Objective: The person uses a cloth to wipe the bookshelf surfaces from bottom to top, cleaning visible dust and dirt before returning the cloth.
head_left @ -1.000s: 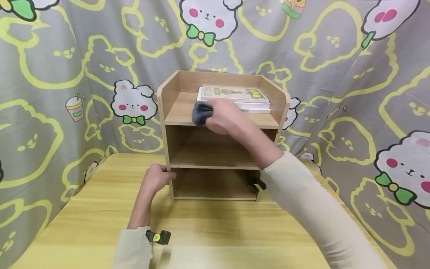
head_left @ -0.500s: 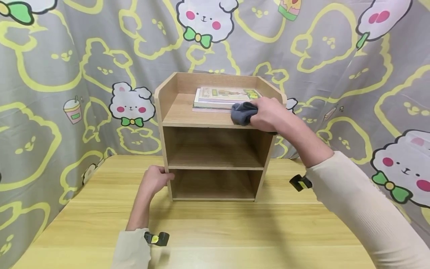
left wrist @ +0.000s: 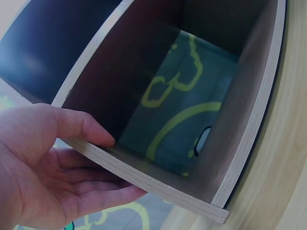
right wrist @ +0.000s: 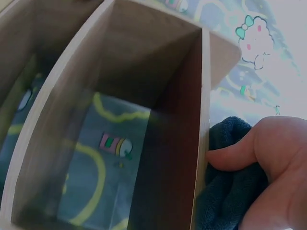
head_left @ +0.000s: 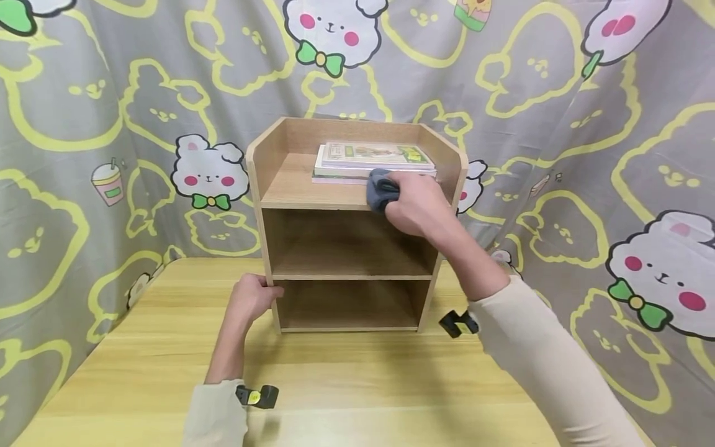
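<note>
A small wooden shelf [head_left: 352,277] with a top tray and two compartments below stands on the table. My right hand [head_left: 416,202] grips a bunched blue-grey cloth [head_left: 380,189] against the front part of the top board. In the right wrist view the cloth [right wrist: 230,182] lies along the board's edge, under the thumb. My left hand [head_left: 254,297] holds the shelf's left side panel near the lower compartment. The left wrist view shows the thumb of that hand [left wrist: 43,167] inside the panel and the other fingers outside. Just behind the cloth, several stacked books [head_left: 374,155] lie flat.
The shelf rests on a light wood-grain table [head_left: 335,385]. A grey curtain with cartoon rabbits [head_left: 212,174] hangs behind and at both sides. The top tray has raised back and side walls. A small black camera is on each wrist.
My right hand has wiped the cloth rightward along the top board's front, then partway back left. The left hand keeps its hold on the side panel. The head view has shifted slightly.
</note>
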A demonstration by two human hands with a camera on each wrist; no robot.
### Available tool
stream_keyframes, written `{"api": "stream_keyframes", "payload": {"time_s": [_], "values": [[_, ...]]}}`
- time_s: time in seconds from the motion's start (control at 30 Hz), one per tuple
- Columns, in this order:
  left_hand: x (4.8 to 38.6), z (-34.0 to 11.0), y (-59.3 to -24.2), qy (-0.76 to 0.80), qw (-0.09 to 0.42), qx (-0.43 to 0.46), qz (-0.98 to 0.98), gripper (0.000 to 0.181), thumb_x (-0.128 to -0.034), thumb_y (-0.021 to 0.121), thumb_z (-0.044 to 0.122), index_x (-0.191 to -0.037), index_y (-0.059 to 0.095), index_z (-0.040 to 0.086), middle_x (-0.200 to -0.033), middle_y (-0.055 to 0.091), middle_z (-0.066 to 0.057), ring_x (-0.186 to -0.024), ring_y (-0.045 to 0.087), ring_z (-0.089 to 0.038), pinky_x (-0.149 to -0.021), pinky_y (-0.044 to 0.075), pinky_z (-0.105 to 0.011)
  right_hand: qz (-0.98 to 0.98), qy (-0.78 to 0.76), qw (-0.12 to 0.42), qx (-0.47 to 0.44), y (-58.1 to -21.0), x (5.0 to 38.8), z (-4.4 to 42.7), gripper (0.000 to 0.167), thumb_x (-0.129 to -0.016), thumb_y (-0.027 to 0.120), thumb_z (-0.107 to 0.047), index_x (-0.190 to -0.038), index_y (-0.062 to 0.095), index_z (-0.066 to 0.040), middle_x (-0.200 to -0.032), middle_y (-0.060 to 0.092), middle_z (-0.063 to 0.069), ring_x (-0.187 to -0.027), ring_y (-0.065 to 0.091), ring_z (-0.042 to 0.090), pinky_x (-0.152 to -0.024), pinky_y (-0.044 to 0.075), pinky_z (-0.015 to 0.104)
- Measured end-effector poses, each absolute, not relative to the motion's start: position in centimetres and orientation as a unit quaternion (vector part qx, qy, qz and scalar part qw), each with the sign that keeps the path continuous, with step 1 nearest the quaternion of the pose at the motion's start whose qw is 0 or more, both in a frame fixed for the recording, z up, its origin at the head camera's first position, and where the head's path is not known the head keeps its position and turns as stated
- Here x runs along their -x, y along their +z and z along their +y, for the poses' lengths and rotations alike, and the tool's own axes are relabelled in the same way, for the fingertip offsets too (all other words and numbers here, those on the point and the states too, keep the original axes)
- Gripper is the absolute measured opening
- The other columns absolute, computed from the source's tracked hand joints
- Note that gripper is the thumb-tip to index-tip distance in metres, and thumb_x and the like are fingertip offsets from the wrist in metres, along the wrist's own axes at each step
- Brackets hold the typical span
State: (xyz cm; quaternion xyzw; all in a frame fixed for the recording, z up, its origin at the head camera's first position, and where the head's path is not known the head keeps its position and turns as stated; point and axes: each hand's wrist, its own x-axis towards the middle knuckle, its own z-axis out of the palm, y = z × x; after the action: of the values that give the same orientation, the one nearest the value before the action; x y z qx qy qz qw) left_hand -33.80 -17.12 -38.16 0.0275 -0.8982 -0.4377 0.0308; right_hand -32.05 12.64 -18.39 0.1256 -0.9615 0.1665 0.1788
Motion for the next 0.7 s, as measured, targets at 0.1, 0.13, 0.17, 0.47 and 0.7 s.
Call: {"api": "stream_keyframes", "payload": {"time_s": [0.1,0.13,0.17,0.47,0.7], "values": [[33.7,-17.1,-38.1,-0.436,0.033,-0.033,-0.899,0.020,-0.0859,0.067,0.017,-0.084,0.075,-0.001,-0.081,0.073,-0.011,-0.074,0.064,-0.020,-0.061,0.045,-0.031,-0.960,0.165,0.180,-0.133,-18.4,32.2,10.9,0.038,-0.078,0.054,-0.009,-0.113,0.066,-0.014,-0.107,0.068,0.010,-0.101,0.057,0.033,-0.091,0.045,0.045],[33.7,-17.0,-38.1,-0.436,0.033,-0.033,-0.899,0.020,-0.0861,0.067,0.017,-0.084,0.075,-0.001,-0.080,0.073,-0.011,-0.072,0.063,-0.020,-0.061,0.044,-0.031,-0.960,0.163,0.182,-0.135,-18.4,32.2,10.3,0.036,-0.077,0.055,-0.010,-0.111,0.066,-0.014,-0.105,0.068,0.009,-0.100,0.058,0.033,-0.092,0.045,0.046],[33.7,-17.0,-38.1,-0.438,0.032,-0.034,-0.898,0.019,-0.0861,0.067,0.017,-0.083,0.075,-0.001,-0.079,0.072,-0.011,-0.071,0.063,-0.019,-0.060,0.044,-0.031,-0.960,0.162,0.182,-0.137,-18.5,32.2,9.7,0.035,-0.077,0.056,-0.010,-0.110,0.066,-0.015,-0.103,0.068,0.008,-0.099,0.058,0.032,-0.093,0.044,0.046],[33.7,-17.0,-38.1,-0.439,0.027,-0.036,-0.898,0.025,-0.0871,0.066,0.017,-0.095,0.077,-0.004,-0.078,0.071,-0.011,-0.070,0.062,-0.019,-0.061,0.045,-0.032,-0.967,0.130,0.178,-0.130,-18.6,32.5,2.7,0.030,-0.080,0.064,-0.019,-0.110,0.064,-0.021,-0.106,0.069,0.001,-0.102,0.058,0.029,-0.097,0.039,0.043],[33.9,-16.9,-38.1,-0.439,0.037,-0.040,-0.897,0.021,-0.0844,0.065,0.015,-0.088,0.077,-0.002,-0.065,0.065,-0.006,-0.063,0.057,-0.017,-0.057,0.044,-0.031,-0.973,0.099,0.166,-0.129,-18.3,32.3,-2.6,0.037,-0.087,0.062,-0.029,-0.123,0.064,-0.023,-0.124,0.067,0.000,-0.114,0.056,0.029,-0.102,0.038,0.042]]}}
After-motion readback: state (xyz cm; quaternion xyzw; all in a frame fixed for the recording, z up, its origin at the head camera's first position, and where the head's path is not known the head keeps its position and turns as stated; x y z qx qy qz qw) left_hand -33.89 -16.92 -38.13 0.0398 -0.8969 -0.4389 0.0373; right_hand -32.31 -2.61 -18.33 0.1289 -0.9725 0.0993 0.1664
